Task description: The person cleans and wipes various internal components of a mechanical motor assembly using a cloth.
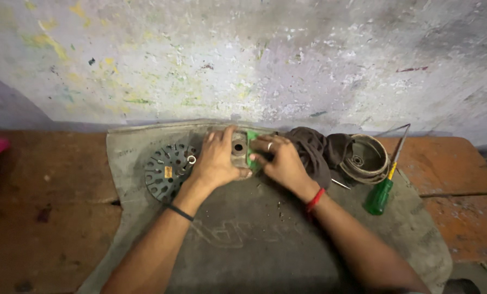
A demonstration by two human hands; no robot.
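Left hand (217,158) spread flat, fingers loosely open, pressing on a round grey metal part (238,148) at the grey cloth (254,228)'s far edge, right hand (280,160) curled, fingertips pinching a green sheet (251,149) against it, slotted metal disc (166,170) just left, green-handled screwdriver (382,190) well right.

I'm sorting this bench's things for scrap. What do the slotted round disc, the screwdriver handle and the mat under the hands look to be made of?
The slotted disc looks like dark cast or stamped metal: dull grey, rigid ribs, a shiny centre ring. The screwdriver handle seems to be translucent green plastic, glossy; its shaft appears to be bare steel. The mat looks like coarse grey cloth or felt, matte, creased and dirty.
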